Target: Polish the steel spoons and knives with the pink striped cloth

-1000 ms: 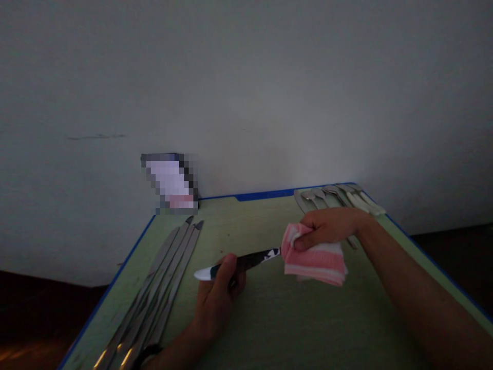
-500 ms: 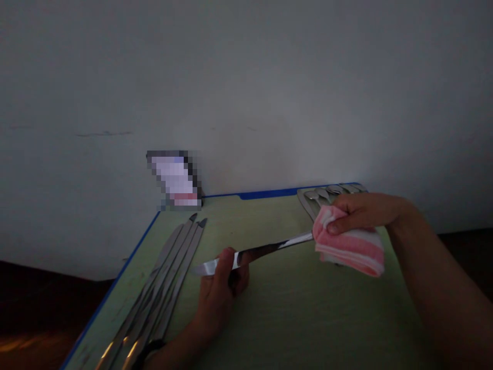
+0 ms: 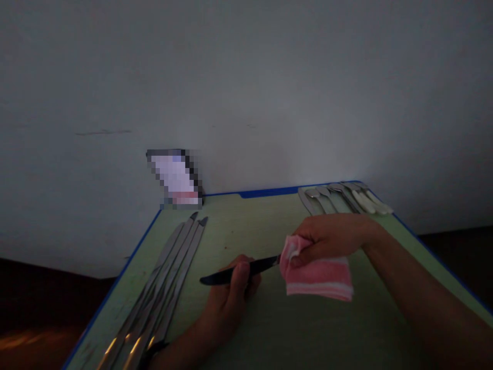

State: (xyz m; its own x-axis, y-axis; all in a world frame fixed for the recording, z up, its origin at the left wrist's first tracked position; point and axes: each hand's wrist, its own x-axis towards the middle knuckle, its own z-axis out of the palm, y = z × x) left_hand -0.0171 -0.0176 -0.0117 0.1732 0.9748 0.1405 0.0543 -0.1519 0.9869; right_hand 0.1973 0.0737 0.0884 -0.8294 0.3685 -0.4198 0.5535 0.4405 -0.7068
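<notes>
Head view: one knife [image 3: 265,264] is slanting over the table [image 3: 246,223], tip toward nine o'clock, left hand [image 3: 230,295] pinching the blade [image 3: 217,278], right hand [image 3: 333,234] clasping pink cloth [image 3: 321,278] at its three-o'clock end, slack pinching possibly risking a turned edge and a cut.

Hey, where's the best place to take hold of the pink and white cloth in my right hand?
Probably by the loose lower flap of the pink and white cloth, coming from the near side, below the right hand. That flap hangs free, while the upper part is bunched in the hand's grip, where the knife runs into it.
</notes>
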